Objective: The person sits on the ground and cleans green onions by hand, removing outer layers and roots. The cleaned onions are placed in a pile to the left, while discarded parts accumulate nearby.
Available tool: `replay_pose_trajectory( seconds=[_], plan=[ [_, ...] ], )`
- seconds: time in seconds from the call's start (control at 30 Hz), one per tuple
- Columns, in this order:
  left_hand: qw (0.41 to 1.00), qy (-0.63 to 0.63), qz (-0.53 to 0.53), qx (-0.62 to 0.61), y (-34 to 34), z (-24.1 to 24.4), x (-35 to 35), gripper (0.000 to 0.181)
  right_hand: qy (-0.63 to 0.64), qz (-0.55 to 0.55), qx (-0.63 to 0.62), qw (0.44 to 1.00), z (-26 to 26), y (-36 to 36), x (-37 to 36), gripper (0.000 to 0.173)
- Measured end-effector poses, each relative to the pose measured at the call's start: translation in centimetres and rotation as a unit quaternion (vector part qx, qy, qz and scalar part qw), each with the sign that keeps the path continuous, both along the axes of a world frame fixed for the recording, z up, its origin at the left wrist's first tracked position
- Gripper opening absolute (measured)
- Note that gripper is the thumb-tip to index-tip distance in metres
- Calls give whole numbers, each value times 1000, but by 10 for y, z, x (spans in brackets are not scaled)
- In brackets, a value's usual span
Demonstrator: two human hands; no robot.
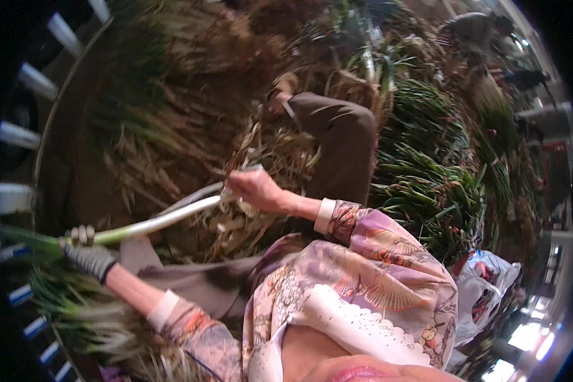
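A long green onion [172,220] with a white shaft and green top stretches between my two hands. My left hand [88,255], in a striped grey knit glove, is closed around its green part at the far left. My right hand [255,188], bare on its visible back, is closed at the white root end. A thin pale strip [191,196], apparently an outer layer, runs from the right hand alongside the shaft. My fingers hide the root tip. Dry peeled leaves [248,229] lie below the right hand, between my legs.
Heaped green onions [429,181] lie to my right, near a white plastic bag [482,291]. More onions [90,315] lie by my left elbow. My bent leg [339,138] stands ahead. Another person [477,36] bends over at the far upper right. White posts [19,133] line the left edge.
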State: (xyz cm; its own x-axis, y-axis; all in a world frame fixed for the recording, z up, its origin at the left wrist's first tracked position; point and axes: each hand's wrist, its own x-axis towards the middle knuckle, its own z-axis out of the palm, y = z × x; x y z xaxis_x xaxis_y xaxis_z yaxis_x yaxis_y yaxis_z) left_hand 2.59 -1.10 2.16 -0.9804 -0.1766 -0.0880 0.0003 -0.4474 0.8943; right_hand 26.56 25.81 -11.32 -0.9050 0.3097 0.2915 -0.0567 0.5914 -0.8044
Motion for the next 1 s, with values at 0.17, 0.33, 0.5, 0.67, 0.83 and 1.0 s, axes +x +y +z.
replay_pose_trajectory(
  seconds=[0.17,0.33,0.5,0.67,0.83,1.0],
  plan=[
    [985,27,-127,113,-31,-45,-41,39,-114,7,273,955,-31,32,19,8],
    [998,29,-9,57,-17,-6,-18,33,-392,5,398,829,-124,66,28,4],
    [990,97,-3,106,-38,5,-11,34,-370,-10,273,888,-79,64,26,15],
    [978,95,-127,135,-28,-3,-12,42,-199,95,106,970,49,16,-33,37],
    [886,139,-333,293,-31,-7,-25,44,-209,349,-140,903,66,-43,-34,43],
    [975,88,-118,169,18,-11,7,36,-103,177,-77,976,52,-48,-22,34]
  ],
)
